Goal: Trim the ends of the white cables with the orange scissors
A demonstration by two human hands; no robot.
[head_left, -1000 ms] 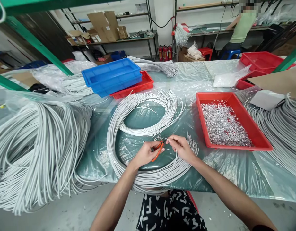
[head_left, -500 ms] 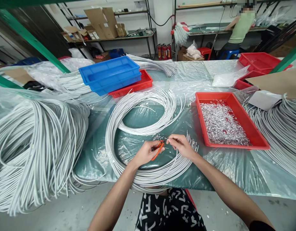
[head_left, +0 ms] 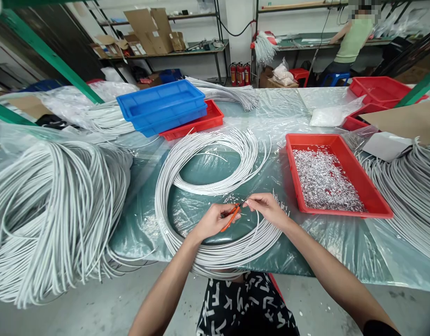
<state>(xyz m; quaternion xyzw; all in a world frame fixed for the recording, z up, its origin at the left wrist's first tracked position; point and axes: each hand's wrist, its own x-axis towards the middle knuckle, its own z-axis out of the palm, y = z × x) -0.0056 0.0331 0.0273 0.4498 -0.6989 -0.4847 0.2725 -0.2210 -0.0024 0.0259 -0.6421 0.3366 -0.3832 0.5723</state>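
Note:
My left hand (head_left: 215, 220) is closed round the orange handles of a small pair of scissors (head_left: 231, 217), whose dark tip points right and up. Just right of the tip, my right hand (head_left: 266, 207) pinches the end of a white cable (head_left: 258, 223). That cable curves down into a large coil of white cables (head_left: 162, 200) under my forearms. Behind it lies a smaller coil (head_left: 215, 187), partly overlapping the large one. Tiny scraps (head_left: 232, 199) are scattered on the green table covering just beyond my hands.
A red tray (head_left: 341, 213) with small silvery pieces stands at right. Blue trays (head_left: 162, 105) sit over a red one (head_left: 215, 122) behind the coils. Cable heaps lie at far left (head_left: 61, 210) and far right (head_left: 407, 186). A person (head_left: 355, 39) is in the background.
The view has shifted slightly. Both hands stay together at nearly the same spot, with the scissors and the cable end still held.

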